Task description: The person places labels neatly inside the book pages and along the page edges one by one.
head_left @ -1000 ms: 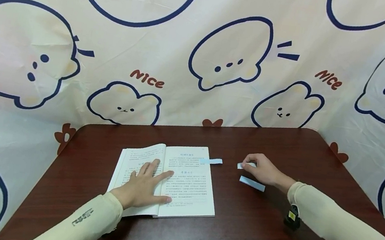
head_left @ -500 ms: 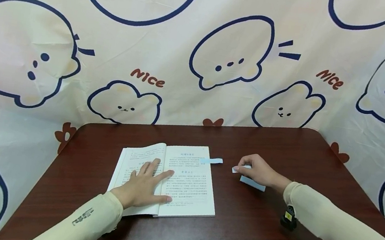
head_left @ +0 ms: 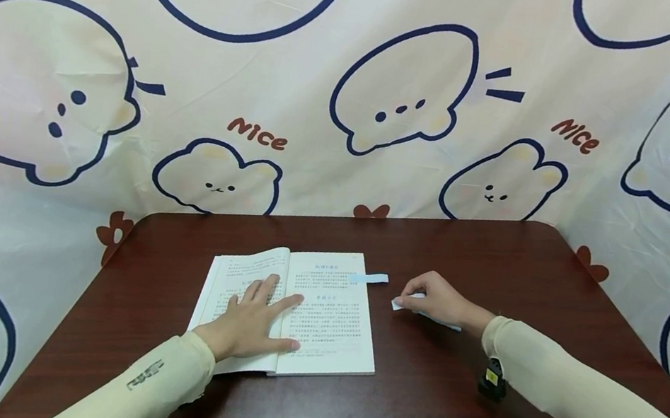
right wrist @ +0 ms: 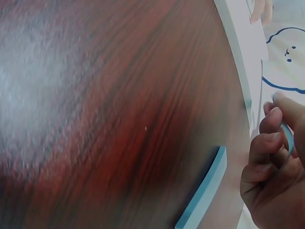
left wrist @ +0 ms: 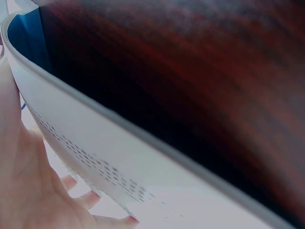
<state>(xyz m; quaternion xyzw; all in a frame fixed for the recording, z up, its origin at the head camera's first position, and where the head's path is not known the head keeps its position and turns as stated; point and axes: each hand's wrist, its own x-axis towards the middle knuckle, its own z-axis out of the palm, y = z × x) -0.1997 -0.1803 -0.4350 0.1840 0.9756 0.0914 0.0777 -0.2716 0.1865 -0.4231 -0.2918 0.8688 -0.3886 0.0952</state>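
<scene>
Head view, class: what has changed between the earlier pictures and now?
The right hand, pinching a blue strip, has moved leftward, nearer the open book, and now partly hides the blue pad. Unchanged: the left hand on the book and the tab jutting past its right edge.

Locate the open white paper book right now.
In the head view, the open book lies just left of centre on the dark reddish table, beneath the person's left hand, with a pale blue paper strip jutting past its right edge.
</scene>
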